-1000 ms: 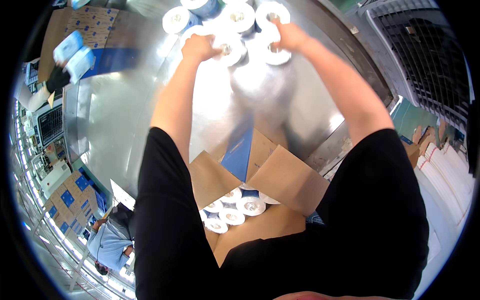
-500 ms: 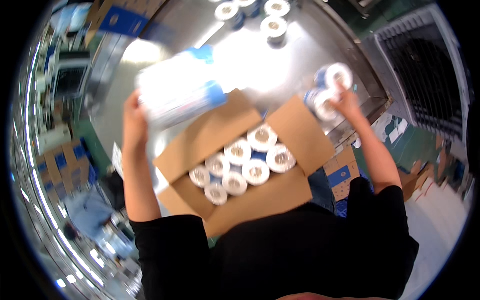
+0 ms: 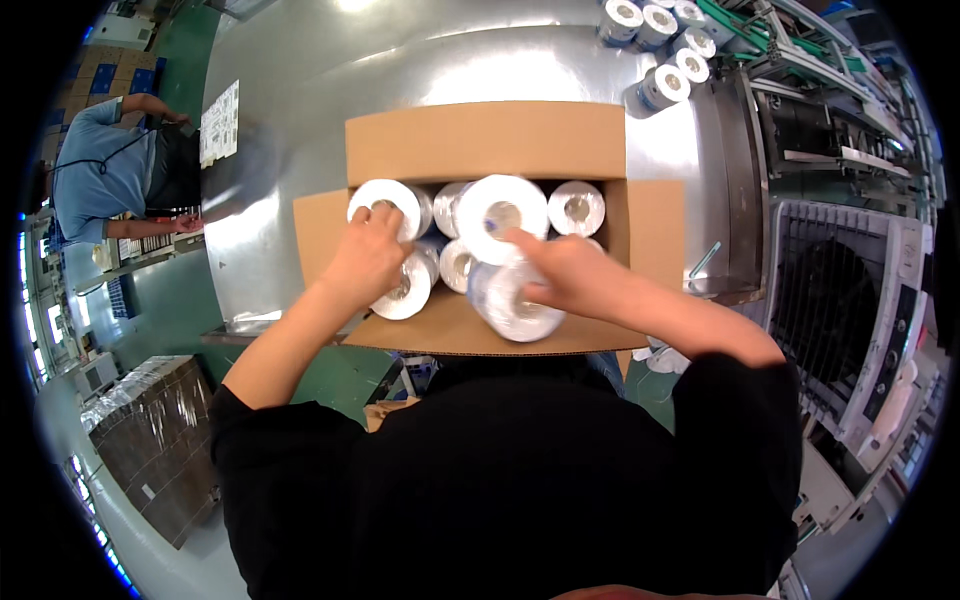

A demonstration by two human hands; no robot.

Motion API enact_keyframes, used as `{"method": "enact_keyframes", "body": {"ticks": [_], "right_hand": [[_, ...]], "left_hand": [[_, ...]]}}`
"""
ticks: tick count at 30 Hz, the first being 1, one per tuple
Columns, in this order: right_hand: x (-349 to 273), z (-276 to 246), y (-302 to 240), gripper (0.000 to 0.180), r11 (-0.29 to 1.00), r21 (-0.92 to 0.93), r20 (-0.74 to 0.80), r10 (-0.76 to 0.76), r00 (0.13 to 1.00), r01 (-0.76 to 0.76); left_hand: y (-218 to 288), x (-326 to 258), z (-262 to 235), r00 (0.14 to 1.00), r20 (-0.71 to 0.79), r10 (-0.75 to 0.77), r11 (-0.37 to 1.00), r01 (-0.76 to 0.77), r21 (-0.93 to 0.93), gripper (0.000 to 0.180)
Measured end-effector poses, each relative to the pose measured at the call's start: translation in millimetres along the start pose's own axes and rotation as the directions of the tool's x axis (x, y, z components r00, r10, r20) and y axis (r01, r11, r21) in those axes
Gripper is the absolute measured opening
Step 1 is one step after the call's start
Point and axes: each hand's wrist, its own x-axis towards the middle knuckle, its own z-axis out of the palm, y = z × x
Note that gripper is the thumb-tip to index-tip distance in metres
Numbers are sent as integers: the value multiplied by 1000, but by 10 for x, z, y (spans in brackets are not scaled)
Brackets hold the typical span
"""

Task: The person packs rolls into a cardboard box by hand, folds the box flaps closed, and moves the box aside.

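An open cardboard box [image 3: 485,140] stands in front of me, with upright white rolls in clear wrap inside, among them a roll [image 3: 577,208] at the far right. My left hand [image 3: 372,258] is closed on two rolls at the box's left end. Its fingers reach into the core of the farther roll [image 3: 412,196], and the nearer roll [image 3: 408,290] is gripped below it. My right hand [image 3: 580,275] pinches another pair by their cores: a farther roll [image 3: 480,205] and a nearer, slightly blurred roll [image 3: 510,318]. This pair is above the box's middle, covering rolls beneath.
A steel table [image 3: 280,90] carries the box. Several more rolls [image 3: 655,25] stand at its far right, near a metal frame with green rails [image 3: 780,35]. A grilled machine [image 3: 835,300] is at right. A person in blue [image 3: 105,175] works at left, beyond a paper sheet [image 3: 220,125].
My view has swung round and levelled. Both hands have come inward from wide apart, bringing their rolls over the box; the blurred white-and-blue load in my left hand now shows as two rolls.
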Motion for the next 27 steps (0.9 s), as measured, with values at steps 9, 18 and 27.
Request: {"method": "enact_keyframes", "body": {"ticks": [9,18,27], "right_hand": [[907,321,-5,80,995,41,178,-95,979,89],[460,-1086,2551,50,866,344,-852,450,267,-363],[677,-1647,4231,89,528,255,-440,809,389,-810]], "left_hand": [[-463,84,-81,972,-106,-211,807,112,-580,35],[-513,579,526,907,-304,-292,926,188,-328,60],[-558,707,535,941,-219,-258,933,183,-311,59]]}}
